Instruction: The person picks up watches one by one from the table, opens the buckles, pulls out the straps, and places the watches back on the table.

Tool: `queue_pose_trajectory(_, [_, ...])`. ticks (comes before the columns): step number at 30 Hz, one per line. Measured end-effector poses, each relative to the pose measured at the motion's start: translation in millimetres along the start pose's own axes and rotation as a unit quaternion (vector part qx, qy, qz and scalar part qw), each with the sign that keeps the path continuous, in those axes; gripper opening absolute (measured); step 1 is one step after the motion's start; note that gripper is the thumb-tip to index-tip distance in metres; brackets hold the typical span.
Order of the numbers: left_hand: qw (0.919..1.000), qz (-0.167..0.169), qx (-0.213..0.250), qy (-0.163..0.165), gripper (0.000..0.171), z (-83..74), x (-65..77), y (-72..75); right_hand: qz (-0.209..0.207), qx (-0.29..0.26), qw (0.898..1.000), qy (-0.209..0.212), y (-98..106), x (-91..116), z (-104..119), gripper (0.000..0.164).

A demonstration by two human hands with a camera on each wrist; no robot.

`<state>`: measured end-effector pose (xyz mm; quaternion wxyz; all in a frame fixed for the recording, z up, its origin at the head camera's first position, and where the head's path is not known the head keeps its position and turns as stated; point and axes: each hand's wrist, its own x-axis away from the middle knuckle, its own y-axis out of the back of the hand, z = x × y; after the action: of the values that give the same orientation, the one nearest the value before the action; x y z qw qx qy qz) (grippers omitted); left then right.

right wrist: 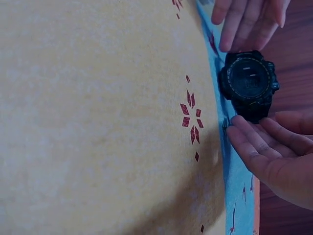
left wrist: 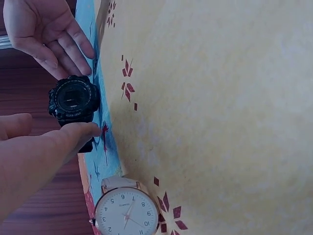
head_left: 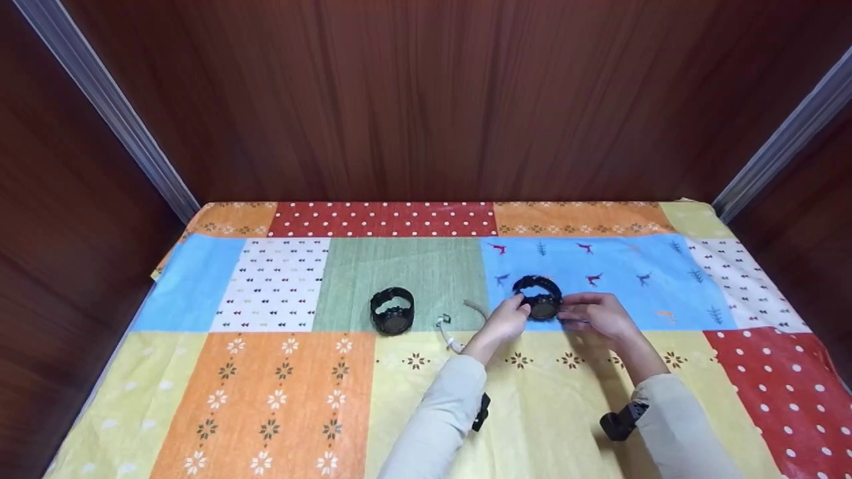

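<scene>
A black digital sports watch [head_left: 544, 307] with its strap closed into a loop stands on the blue patch of the cloth, dial toward me. My left hand [head_left: 507, 320] is at its left side, with extended fingertips [right wrist: 227, 41] right at the watch in the right wrist view. My right hand [head_left: 599, 314] is on the other side, palm facing the watch and fingers loosely straight, tips close to the strap. Partly behind my left wrist lies a white-strapped watch [head_left: 455, 345]; its round white dial [left wrist: 127, 215] shows in the left wrist view.
A second black watch [head_left: 393, 320], also looped, stands to the left on the green patch. The patchwork cloth [head_left: 286, 399] covers the table. Dark wood panels [head_left: 413, 100] rise behind and at both sides.
</scene>
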<state>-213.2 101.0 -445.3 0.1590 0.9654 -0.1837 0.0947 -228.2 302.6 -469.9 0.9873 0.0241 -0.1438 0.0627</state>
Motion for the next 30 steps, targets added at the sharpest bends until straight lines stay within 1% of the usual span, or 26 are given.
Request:
queue_pose_trajectory(3, [0.9999, -0.007, -0.008, -0.006, 0.042, 0.0, -1.2, -0.1, -0.002, 0.005, 1.0, 0.006, -4.0, 4.2, 4.5, 0.036])
queue_pose_trajectory(5, [0.9999, -0.013, -0.009, -0.007, 0.041, -1.2, -1.2, 0.4, -0.001, 0.005, 1.0, 0.011, -3.7, 3.6, 3.7, 0.035])
queue_pose_trajectory(6, [0.9998, -0.014, -0.01, -0.009, 0.041, -0.8, -2.0, 0.3, 0.001, 0.009, 1.0, 0.012, -8.0, 9.5, 9.9, 0.034])
queue_pose_trajectory(7, [0.9998, -0.015, -0.012, -0.009, 0.04, 1.6, -5.1, -0.6, 0.003, 0.012, 1.0, 0.011, -12.1, 15.5, 16.3, 0.035])
queue_pose_trajectory(8, [0.9997, -0.015, -0.014, -0.01, 0.04, 6.5, -11.1, -2.3, 0.003, 0.017, 1.0, 0.011, -14.7, 19.0, 19.8, 0.036])
queue_pose_trajectory(10, [0.9988, -0.02, -0.028, -0.034, 0.039, 28.3, -32.0, -8.8, 0.005, 0.023, 1.0, 0.008, -16.3, 22.0, 22.6, 0.037])
queue_pose_trajectory(11, [0.9988, -0.019, -0.027, -0.037, 0.039, 40.1, -43.5, -12.3, 0.009, 0.022, 1.0, 0.008, -15.9, 22.3, 22.6, 0.037])
queue_pose_trajectory(12, [0.9977, -0.027, -0.031, -0.053, 0.038, 56.1, -58.2, -17.8, 0.013, 0.018, 1.0, 0.007, -14.3, 21.4, 21.0, 0.035])
queue_pose_trajectory(13, [0.997, -0.032, -0.036, -0.06, 0.037, 68.2, -70.5, -22.2, 0.019, 0.015, 1.0, 0.011, -12.4, 20.6, 19.6, 0.034])
queue_pose_trajectory(14, [0.997, -0.033, -0.032, -0.062, 0.036, 75.4, -77.0, -24.2, 0.021, 0.012, 1.0, 0.01, -10.3, 18.7, 17.3, 0.03])
queue_pose_trajectory(15, [0.9955, -0.041, -0.036, -0.078, 0.035, 81.8, -81.4, -26.1, 0.023, 0.003, 1.0, 0.008, -8.1, 16.9, 15.0, 0.026])
queue_pose_trajectory(16, [0.9967, -0.039, -0.028, -0.065, 0.033, 77.3, -78.0, -24.7, 0.029, -0.003, 1.0, 0.009, -6.5, 16.5, 14.0, 0.023])
queue_pose_trajectory(17, [0.9975, -0.039, -0.018, -0.056, 0.031, 69.6, -69.9, -22.1, 0.032, -0.01, 0.999, 0.007, -5.2, 15.9, 13.0, 0.02])
queue_pose_trajectory(18, [0.9974, -0.044, -0.018, -0.054, 0.029, 60.2, -60.3, -19.3, 0.034, -0.018, 0.999, 0.006, -4.5, 16.3, 13.0, 0.018])
queue_pose_trajectory(20, [0.9987, -0.041, -0.004, -0.029, 0.027, 32.4, -32.1, -9.2, 0.032, -0.027, 0.999, -0.002, -6.3, 19.5, 15.9, 0.018])
queue_pose_trajectory(21, [0.9985, -0.047, -0.003, -0.026, 0.027, 23.3, -23.3, -7.0, 0.034, -0.033, 0.999, -0.003, -7.4, 21.9, 18.2, 0.019])
queue_pose_trajectory(22, [0.9988, -0.046, 0.004, -0.013, 0.027, 12.3, -12.8, -3.4, 0.035, -0.038, 0.999, -0.005, -9.1, 24.9, 21.4, 0.02])
queue_pose_trajectory(23, [0.9987, -0.048, 0.01, -0.01, 0.028, 5.8, -5.4, -1.2, 0.031, -0.043, 0.999, -0.01, -10.4, 26.8, 23.8, 0.019])
queue_pose_trajectory(25, [0.9985, -0.052, 0.011, -0.011, 0.028, -2.3, 2.9, 2.2, 0.028, -0.054, 0.998, -0.014, -12.6, 30.8, 29.0, 0.018])
queue_pose_trajectory(30, [0.9979, -0.06, 0.016, -0.019, 0.025, -9.5, 8.9, 8.9, 0.027, -0.072, 0.997, -0.01, -15.3, 35.3, 38.4, 0.017])
